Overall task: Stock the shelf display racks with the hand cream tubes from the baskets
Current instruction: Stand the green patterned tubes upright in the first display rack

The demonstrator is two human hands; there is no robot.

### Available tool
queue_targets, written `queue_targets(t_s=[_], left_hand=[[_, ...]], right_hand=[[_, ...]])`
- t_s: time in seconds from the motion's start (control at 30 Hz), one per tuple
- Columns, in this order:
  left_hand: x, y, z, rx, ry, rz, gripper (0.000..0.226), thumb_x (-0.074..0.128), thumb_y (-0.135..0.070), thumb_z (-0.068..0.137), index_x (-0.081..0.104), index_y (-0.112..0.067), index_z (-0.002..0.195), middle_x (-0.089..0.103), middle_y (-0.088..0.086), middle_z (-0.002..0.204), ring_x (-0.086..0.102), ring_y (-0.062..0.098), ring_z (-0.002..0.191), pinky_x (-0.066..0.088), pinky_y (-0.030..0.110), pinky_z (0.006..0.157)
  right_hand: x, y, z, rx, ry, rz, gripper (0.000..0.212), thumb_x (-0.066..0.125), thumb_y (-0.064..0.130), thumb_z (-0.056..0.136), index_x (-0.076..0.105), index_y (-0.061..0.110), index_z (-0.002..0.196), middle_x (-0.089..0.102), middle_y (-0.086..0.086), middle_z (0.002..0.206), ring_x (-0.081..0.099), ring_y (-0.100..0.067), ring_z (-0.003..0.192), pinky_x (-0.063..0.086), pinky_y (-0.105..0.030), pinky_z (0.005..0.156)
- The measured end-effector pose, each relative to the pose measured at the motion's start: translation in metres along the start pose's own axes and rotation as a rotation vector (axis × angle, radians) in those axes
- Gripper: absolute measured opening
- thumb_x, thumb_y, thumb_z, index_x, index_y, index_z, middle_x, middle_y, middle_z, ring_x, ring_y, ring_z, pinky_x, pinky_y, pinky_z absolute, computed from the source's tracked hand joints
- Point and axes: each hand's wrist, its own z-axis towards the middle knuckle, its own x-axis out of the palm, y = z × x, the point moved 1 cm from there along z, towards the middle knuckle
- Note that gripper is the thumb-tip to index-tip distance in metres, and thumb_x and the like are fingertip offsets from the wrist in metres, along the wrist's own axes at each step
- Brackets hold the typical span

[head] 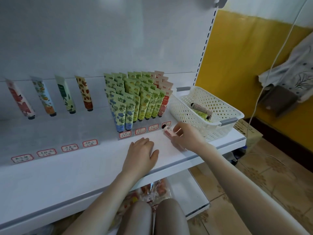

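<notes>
Though the fuller rack (140, 131) looks nearly stocked, the sparse rack (50, 138) holds four tubes and a few tubes (200, 108) lie in the basket (184, 117), while the right hand (184, 134) pinches a pink tube (169, 132) at the fuller rack's foot and the left hand (142, 153) rests flat, empty, on the shelf (84, 168).

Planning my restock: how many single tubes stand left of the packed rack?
4, in a row, left to right: red-flowered tube, orange-fruit tube, green-leaf tube, red-brown tube. None appears hidden behind them.
</notes>
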Motion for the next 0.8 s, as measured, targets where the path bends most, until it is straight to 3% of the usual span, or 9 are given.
queue_targets(t_s=[0.07,0.17,0.23,0.4,0.5,0.63,0.8], left_hand=[[0.001,0.001,0.001,0.006,-0.005,-0.001,0.026,0.048,-0.029,0.092,0.059,-0.007,0.084,0.054,0.002,0.084,0.050,0.023,0.089,0.026,0.031,0.069],[0.001,0.003,0.000,0.013,-0.005,-0.013,0.029,0.046,-0.030,0.089,0.059,-0.006,0.080,0.053,0.003,0.080,0.051,0.024,0.084,0.028,0.031,0.067],[0.002,0.003,0.000,0.019,-0.007,-0.028,0.031,0.043,-0.032,0.087,0.059,-0.006,0.078,0.053,0.003,0.078,0.052,0.025,0.082,0.031,0.032,0.067],[0.003,0.004,0.000,0.011,0.001,-0.024,0.040,0.036,-0.037,0.085,0.061,-0.006,0.082,0.056,0.004,0.080,0.054,0.025,0.083,0.036,0.035,0.070],[0.003,0.004,0.001,-0.001,0.024,-0.013,0.044,0.033,-0.039,0.084,0.062,-0.007,0.087,0.058,0.003,0.085,0.053,0.024,0.087,0.039,0.036,0.074],[0.002,0.003,0.003,-0.011,0.049,-0.001,0.062,0.016,-0.048,0.076,0.062,-0.007,0.090,0.058,0.002,0.088,0.053,0.022,0.089,0.039,0.035,0.077],[0.003,0.003,0.004,-0.033,0.077,0.012,0.048,0.028,-0.041,0.082,0.061,-0.008,0.092,0.058,0.002,0.091,0.051,0.021,0.092,0.038,0.034,0.079]], right_hand=[[-0.002,0.003,-0.003,0.040,-0.045,0.264,0.020,0.062,0.023,0.086,0.052,0.012,0.099,0.062,-0.002,0.081,0.055,-0.019,0.059,0.044,-0.029,0.054],[-0.005,0.009,-0.006,0.144,-0.061,0.636,0.018,0.058,0.021,0.088,0.048,0.009,0.097,0.059,-0.007,0.072,0.061,-0.023,0.065,0.051,-0.035,0.062],[-0.007,0.013,-0.007,0.176,-0.069,0.758,0.010,0.053,0.013,0.091,0.049,0.007,0.098,0.056,-0.007,0.071,0.062,-0.022,0.063,0.053,-0.032,0.059],[-0.013,0.018,-0.004,0.174,0.011,0.763,0.008,0.059,0.011,0.089,0.057,0.004,0.089,0.059,-0.011,0.080,0.063,-0.017,0.064,0.056,-0.026,0.067],[-0.019,0.020,-0.003,0.114,-0.025,0.753,0.015,0.065,0.017,0.086,0.059,0.004,0.085,0.060,-0.011,0.081,0.064,-0.014,0.061,0.057,-0.023,0.065],[-0.031,0.017,0.000,0.089,-0.100,0.697,0.034,0.076,0.019,0.076,0.054,0.004,0.097,0.061,-0.008,0.084,0.067,-0.024,0.069,0.059,-0.033,0.069],[-0.041,0.017,0.004,0.111,-0.109,0.644,0.023,0.076,0.006,0.074,0.054,0.008,0.082,0.063,-0.012,0.074,0.064,-0.024,0.061,0.060,-0.035,0.066]])
